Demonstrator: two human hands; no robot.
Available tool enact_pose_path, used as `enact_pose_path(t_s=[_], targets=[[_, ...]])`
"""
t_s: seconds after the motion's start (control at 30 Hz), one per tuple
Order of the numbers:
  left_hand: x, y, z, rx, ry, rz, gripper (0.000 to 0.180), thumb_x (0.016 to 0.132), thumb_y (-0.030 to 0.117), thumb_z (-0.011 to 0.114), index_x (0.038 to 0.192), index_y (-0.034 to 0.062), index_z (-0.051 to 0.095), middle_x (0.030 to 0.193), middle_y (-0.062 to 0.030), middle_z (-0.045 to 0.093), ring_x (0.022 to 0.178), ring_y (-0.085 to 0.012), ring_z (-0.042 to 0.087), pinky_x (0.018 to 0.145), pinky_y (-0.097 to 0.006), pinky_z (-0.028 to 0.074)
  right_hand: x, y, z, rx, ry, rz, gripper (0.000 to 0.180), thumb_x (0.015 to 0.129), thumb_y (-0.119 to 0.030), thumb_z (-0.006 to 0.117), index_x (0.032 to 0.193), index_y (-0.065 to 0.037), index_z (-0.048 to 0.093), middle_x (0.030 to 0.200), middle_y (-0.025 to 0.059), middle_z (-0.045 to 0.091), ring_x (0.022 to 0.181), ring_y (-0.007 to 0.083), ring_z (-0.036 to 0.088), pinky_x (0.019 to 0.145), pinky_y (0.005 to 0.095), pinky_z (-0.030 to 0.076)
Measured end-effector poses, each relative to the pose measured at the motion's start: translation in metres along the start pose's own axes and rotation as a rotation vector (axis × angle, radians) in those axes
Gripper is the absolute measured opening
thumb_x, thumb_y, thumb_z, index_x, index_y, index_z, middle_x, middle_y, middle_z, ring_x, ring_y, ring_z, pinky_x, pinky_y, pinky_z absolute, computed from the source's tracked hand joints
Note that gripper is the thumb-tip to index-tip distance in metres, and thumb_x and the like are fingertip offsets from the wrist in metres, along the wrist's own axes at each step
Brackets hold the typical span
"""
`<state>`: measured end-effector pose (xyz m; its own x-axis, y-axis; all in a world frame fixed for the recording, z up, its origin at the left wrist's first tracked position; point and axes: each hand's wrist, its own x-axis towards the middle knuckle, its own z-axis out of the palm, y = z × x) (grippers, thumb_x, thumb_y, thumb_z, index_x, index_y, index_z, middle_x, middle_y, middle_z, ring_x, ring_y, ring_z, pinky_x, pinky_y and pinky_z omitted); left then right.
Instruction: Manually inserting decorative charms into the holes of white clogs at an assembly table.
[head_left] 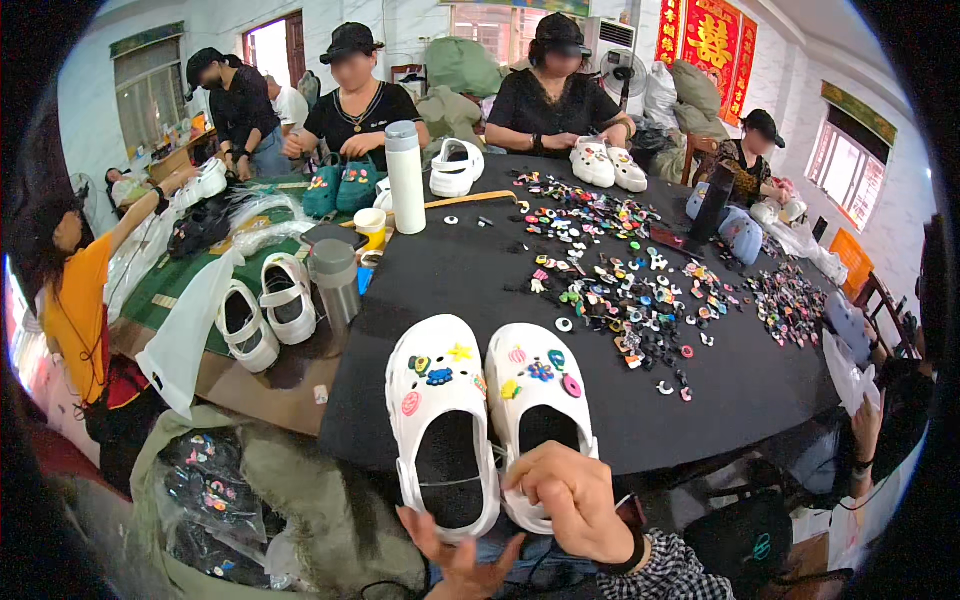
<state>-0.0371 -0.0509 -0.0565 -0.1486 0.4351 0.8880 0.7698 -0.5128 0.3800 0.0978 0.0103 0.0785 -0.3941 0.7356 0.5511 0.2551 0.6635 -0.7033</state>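
Observation:
Two white clogs (440,360) lie side by side at the table's near edge, toes pointing away, with colourful charms on their uppers. On the right clog (540,345) the charms include a blue flower and a pink ring. My left hand (465,565) is beneath the left clog's heel, fingers spread. My right hand (575,500) is closed over the heel end of the right clog, its fingertips pinched near the inner rim; what they pinch is hidden. A thin pale line crosses the left clog's opening.
Loose charms (640,300) are heaped on the black table (430,270). Left stand a steel tumbler (335,280), a white bottle (405,180) and another white clog pair (290,300). Several co-workers sit around, one holding white clogs (593,162). A sack (210,500) with bagged charms is lower left.

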Motion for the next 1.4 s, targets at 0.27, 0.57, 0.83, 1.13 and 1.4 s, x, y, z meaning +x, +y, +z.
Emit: enact_pose_path(t_s=[0.27, 0.57, 0.83, 1.13, 1.4], targets=[[-0.023, 0.014, 0.015, -0.015, -0.06, -0.029, 0.056, 0.086, 0.044, 0.064, 0.134, 0.0224, 0.045, 0.143, -0.0192, 0.032, 0.137, -0.0474, 0.02, 0.105, -0.07, 0.015, -0.007, -0.031, 0.008, 0.423, -0.078, -0.019, 0.054, 0.103, -0.041, 0.029, 0.076, -0.002, 0.054, 0.075, 0.0138, 0.065, 0.073, 0.0285, 0.065, 0.075, 0.0382, 0.051], [-0.021, -0.016, -0.011, 0.119, -0.086, -0.074, 0.036, 0.083, 0.05, 0.064, 0.11, 0.0276, 0.065, 0.141, -0.0076, 0.036, 0.139, -0.0465, 0.012, 0.105, -0.073, 0.008, 0.033, -0.057, 0.049, 0.567, -0.296, -0.259, 0.044, 0.1, -0.035, 0.044, 0.071, -0.002, 0.053, 0.062, 0.0086, 0.048, 0.052, 0.0241, 0.048, 0.05, 0.034, 0.039], [0.074, -0.109, -0.056, 0.3, -0.059, -0.121, 0.036, 0.083, 0.05, 0.063, 0.11, 0.0274, 0.065, 0.142, -0.0076, 0.036, 0.139, -0.0468, 0.011, 0.105, -0.073, 0.008, 0.083, -0.09, 0.12, 0.641, -0.619, -0.628, 0.013, 0.091, -0.016, 0.06, 0.086, -0.005, 0.056, 0.076, 0.0098, 0.05, 0.068, 0.0312, 0.053, 0.057, 0.0366, 0.041], [-0.034, -0.171, -0.142, 0.486, -0.061, -0.17, 0.035, 0.083, 0.049, 0.063, 0.111, 0.0271, 0.065, 0.143, -0.0077, 0.035, 0.14, -0.0473, 0.01, 0.104, -0.073, 0.009, 0.108, -0.08, 0.219, 0.589, -0.775, -0.503, 0.021, 0.097, -0.021, 0.05, 0.098, 0.0, 0.049, 0.084, 0.0156, 0.05, 0.085, 0.0359, 0.056, 0.072, 0.039, 0.045], [-0.014, -0.209, -0.11, 0.646, -0.071, -0.24, 0.035, 0.083, 0.048, 0.063, 0.111, 0.0268, 0.065, 0.144, -0.0077, 0.035, 0.14, -0.0478, 0.009, 0.104, -0.074, 0.009, 0.125, -0.011, 0.258, 0.328, -0.766, -0.435, 0.027, 0.094, -0.028, 0.053, 0.089, -0.001, 0.053, 0.081, 0.0167, 0.056, 0.081, 0.0386, 0.059, 0.071, 0.0458, 0.047]])
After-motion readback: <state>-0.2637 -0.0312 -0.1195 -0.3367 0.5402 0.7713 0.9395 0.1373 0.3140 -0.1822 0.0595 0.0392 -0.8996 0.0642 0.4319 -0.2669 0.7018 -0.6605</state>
